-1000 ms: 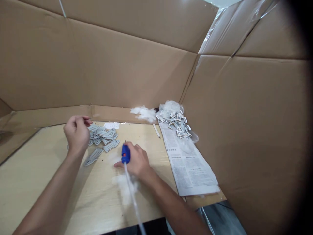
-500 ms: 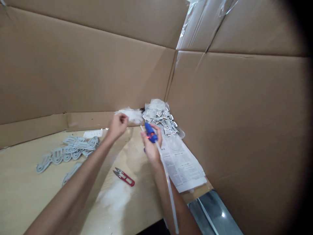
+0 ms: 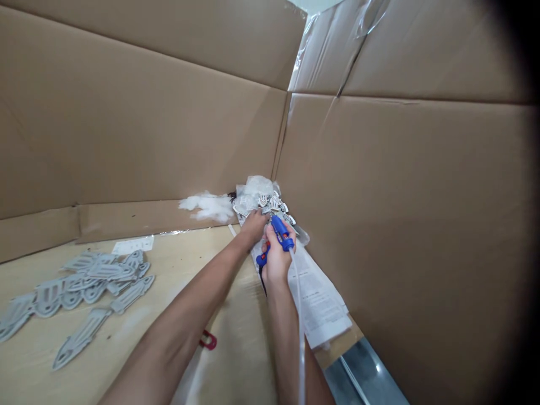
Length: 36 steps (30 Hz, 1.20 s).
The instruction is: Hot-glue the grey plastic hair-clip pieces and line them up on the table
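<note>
My right hand (image 3: 278, 253) is wrapped round a blue hot glue gun (image 3: 280, 228); a long translucent glue stick (image 3: 300, 315) trails from its back end. The gun's nose points at a pile of small white and grey badge-like pieces (image 3: 276, 205) in the corner. My left hand (image 3: 254, 226) reaches to the near edge of that pile, just left of the nozzle. Its fingertips are partly hidden among the pieces, so I cannot tell whether it grips one. Under my left forearm, the red handle of the thread snips (image 3: 208, 340) shows; the blades are covered.
Grey strap-like pieces (image 3: 88, 281) lie overlapped on the table at left. White fluffy stuffing (image 3: 208, 206) rests against the back cardboard wall (image 3: 147, 129). Printed paper (image 3: 320, 304) lies under the pile, with a metal surface (image 3: 367, 371) at lower right. Cardboard rises behind and at right.
My left hand has moved right and forward, from beside the stuffing to the pile. The glue gun has moved closer to the pile. My view has turned right.
</note>
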Each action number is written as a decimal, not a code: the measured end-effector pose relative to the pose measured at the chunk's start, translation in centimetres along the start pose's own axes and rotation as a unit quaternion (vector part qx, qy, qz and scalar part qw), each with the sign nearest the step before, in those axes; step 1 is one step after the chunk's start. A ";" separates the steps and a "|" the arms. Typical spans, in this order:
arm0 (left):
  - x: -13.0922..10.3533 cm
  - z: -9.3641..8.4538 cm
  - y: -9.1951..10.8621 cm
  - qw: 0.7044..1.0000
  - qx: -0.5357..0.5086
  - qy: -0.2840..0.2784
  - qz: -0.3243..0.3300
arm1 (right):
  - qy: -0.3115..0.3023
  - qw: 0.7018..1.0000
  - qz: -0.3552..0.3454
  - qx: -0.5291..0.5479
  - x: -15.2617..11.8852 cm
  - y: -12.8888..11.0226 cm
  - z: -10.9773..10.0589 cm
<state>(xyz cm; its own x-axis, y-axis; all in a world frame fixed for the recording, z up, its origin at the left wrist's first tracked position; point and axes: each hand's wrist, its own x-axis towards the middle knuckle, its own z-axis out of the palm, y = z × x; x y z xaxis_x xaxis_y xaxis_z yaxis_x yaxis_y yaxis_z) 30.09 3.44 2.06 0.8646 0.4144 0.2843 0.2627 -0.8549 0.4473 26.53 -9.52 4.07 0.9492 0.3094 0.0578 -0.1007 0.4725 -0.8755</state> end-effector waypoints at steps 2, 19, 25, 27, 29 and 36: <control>-0.9 -0.2 -0.1 0.999 -0.024 0.013 -0.018 | -0.003 1.000 0.013 0.012 -0.1 -0.1 0.1; -19.8 -9.7 -3.1 0.857 -0.383 0.241 -0.246 | -0.260 0.960 0.102 -0.004 -4.9 1.6 1.4; -25.2 -10.8 -3.1 0.803 -0.472 0.231 -0.281 | -0.338 0.932 0.127 -0.018 -6.4 1.9 1.7; -25.7 -10.8 -2.7 0.767 -0.538 0.207 -0.283 | -0.356 0.925 0.132 -0.011 -6.6 2.1 1.7; -26.0 -11.1 -2.2 0.726 -0.593 0.199 -0.285 | -0.361 0.923 0.136 0.001 -6.9 2.1 1.6; -26.8 -11.8 -0.4 0.755 -0.557 0.135 -0.317 | -0.347 0.924 0.162 -0.007 -8.0 1.4 1.6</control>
<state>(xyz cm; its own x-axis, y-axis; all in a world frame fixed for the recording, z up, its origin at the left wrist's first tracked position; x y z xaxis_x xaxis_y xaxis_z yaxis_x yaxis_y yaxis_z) 1.78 -3.62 4.23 0.5572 0.8079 -0.1918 -0.0662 0.2735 0.9596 18.31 -10.02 3.17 0.4489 0.8899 0.0809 -0.3383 0.2531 -0.9064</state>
